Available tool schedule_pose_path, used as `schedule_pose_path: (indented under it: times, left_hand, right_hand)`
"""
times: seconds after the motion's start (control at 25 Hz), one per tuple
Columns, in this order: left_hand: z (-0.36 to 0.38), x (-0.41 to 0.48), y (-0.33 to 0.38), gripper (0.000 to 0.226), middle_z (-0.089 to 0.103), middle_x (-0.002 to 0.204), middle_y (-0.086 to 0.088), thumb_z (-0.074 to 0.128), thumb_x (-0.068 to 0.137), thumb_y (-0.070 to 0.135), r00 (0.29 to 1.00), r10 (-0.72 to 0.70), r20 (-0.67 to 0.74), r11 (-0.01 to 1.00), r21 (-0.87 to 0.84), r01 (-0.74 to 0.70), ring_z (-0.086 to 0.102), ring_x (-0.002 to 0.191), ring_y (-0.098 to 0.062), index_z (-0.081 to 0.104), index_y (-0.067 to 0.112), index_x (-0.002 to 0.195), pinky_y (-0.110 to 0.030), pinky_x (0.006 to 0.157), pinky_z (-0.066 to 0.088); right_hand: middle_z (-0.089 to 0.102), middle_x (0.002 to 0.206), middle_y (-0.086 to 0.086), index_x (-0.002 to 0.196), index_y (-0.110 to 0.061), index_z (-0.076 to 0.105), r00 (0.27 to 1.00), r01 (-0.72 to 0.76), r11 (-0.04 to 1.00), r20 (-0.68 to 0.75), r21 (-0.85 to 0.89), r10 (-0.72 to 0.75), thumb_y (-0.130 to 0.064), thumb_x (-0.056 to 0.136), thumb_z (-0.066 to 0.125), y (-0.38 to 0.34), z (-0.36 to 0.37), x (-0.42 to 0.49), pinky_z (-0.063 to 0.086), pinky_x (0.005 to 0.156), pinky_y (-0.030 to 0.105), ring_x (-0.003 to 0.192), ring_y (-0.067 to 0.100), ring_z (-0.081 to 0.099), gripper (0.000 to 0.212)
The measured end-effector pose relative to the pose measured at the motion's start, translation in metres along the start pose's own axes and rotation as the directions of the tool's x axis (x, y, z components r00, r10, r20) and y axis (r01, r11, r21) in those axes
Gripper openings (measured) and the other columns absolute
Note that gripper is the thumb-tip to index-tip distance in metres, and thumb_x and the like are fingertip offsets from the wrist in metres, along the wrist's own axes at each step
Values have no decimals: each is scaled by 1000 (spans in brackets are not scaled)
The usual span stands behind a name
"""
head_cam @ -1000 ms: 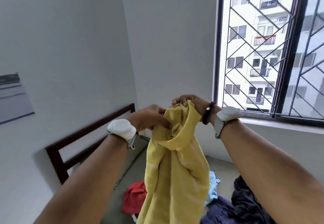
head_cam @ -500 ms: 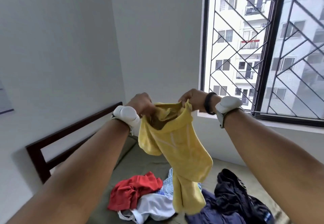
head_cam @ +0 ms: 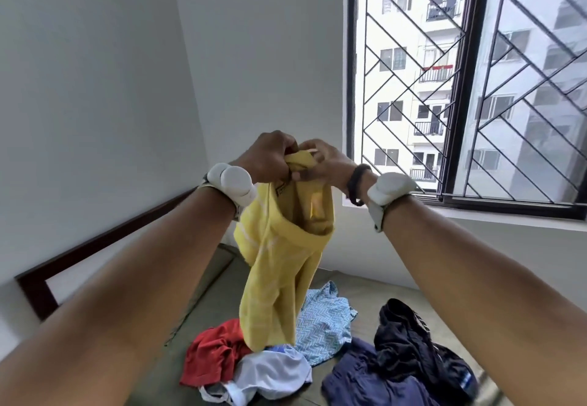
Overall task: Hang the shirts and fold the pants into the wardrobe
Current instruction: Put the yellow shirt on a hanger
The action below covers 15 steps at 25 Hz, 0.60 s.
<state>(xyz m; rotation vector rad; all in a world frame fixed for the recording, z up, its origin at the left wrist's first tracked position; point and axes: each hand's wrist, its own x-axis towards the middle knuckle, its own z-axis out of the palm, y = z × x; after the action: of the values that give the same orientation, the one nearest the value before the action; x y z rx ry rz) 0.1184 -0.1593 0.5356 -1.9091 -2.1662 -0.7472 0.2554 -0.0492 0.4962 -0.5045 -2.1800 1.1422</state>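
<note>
Status: early stage, by judgement. No wardrobe and no hanger appear in frame, and nothing is seen hung or folded.

Olive-green mattress point(head_cam: 216, 291), lower centre: one, carrying the unsorted clothing.

Yellow knit shirt with faint pale stripes point(head_cam: 276, 278), centre frame: one, lifted clear above the pile, hanging limp with its neck opening facing the camera. It is bunched, not yet spread for hanging.

Loose garments on the mattress, at least five, all crumpled and touching or overlapping:
- navy blue cloth garment point(head_cam: 365, 377), lower right: one
- black garment point(head_cam: 409, 342), lying over the navy one: one
- red garment point(head_cam: 212, 358), lower left of the pile: one
- white garment point(head_cam: 270, 374), bottom centre: one
- blue-and-white zigzag print garment point(head_cam: 324, 326), behind the yellow shirt's hem: one

Which are shirts and which pants cannot be told.

Hands: two, pressed together at centre frame. Left hand point(head_cam: 270, 158) and right hand point(head_cam: 324, 164) both clutch the shirt's top edge
</note>
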Motion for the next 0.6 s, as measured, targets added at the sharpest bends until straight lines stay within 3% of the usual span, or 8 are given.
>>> schedule_pose_path:
  times: [0.08, 0.2, 0.32, 0.4, 0.48, 0.6]
  left_hand:
    - [3, 4, -4, 35, 67, 87, 2, 75, 61, 2, 999, 15, 43, 999, 42, -16, 64, 79, -17, 67, 18, 92, -29, 64, 54]
    - [12, 7, -24, 34, 60, 101, 0, 68, 70, 4, 999, -40, -31, 983, 180, 45, 59, 91, -21, 61, 20, 99, -33, 74, 52]
    - [22, -7, -53, 17, 63, 94, -2, 59, 74, 9, 975, -220, -31, 945, 242, 221, 61, 85, -24, 62, 20, 87, -34, 71, 53]
    - [31, -11, -64, 11, 63, 75, -5, 53, 71, 7, 956, -291, -35, 929, 227, 291, 61, 71, -28, 58, 16, 67, -30, 59, 50]
    - [37, -5, -61, 16, 56, 63, -7, 48, 73, 3, 933, -359, -5, 933, 26, 359, 56, 60, -29, 52, 10, 59, -30, 52, 50]
    - [44, 3, -39, 15, 47, 61, -8, 47, 76, 1, 870, -448, 203, 757, -432, 491, 48, 50, -23, 48, 11, 65, -31, 50, 47]
  right_hand:
    - [70, 99, 4, 107, -19, 66, 999, 46, 982, 33, -183, -41, -21, 71, 84, -9, 1, 4, 60, 76, 34, 90, 23, 68, 40]
    - [71, 86, 0, 90, -20, 76, 984, 21, 948, -163, -318, -77, -18, 81, 73, -8, -1, 13, 56, 65, 26, 80, 17, 68, 10]
    - [70, 85, 2, 87, -19, 76, 935, -134, 908, -355, -396, -17, -16, 82, 66, 4, -22, 20, 52, 62, 26, 79, 20, 65, 12]
    - [64, 76, 2, 81, -14, 70, 969, -195, 808, -238, -556, 70, -22, 87, 60, 7, -36, 19, 48, 58, 24, 74, 20, 60, 15]
    - [52, 71, 2, 79, -8, 58, 980, -177, 635, -79, -752, 180, -32, 99, 46, 8, -38, 16, 38, 53, 23, 68, 18, 50, 34]
    - [49, 76, 5, 76, -7, 54, 980, -184, 489, -119, -852, 160, -40, 102, 37, 29, -52, 13, 40, 65, 30, 76, 23, 51, 46]
